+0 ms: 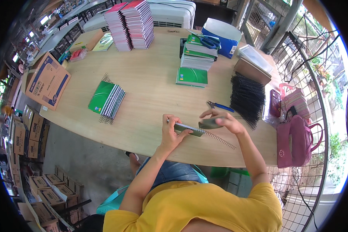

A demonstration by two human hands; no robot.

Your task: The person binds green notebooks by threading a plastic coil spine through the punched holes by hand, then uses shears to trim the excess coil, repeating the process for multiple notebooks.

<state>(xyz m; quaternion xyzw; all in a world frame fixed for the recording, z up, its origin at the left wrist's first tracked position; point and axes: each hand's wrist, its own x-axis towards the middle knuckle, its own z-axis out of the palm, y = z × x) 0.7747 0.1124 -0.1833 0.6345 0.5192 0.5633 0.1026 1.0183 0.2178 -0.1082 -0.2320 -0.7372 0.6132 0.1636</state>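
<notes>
My left hand (171, 133) grips a small notebook (189, 130) by its left end, tilted up above the table, fingers behind and thumb in front. A thin wire spiral (222, 141) runs out from the notebook's right end. My right hand (225, 119) is just above that end, its fingers curled round a dark grey-green flat piece (210, 123) whose kind I cannot make out. Beyond the right hand lie pliers (222, 107) with blue handles. A heap of black wire spirals (246, 96) is to the right.
Green spiral notebooks (104, 98) are stacked at left. Further green notebooks (192, 76) stand at the back, with blue scissors (209, 41) on top. Tall stacks of red notebooks (137, 24), a cardboard box (48, 82), a blue-white box (221, 36) and a pink bag (294, 141) line the table's edges.
</notes>
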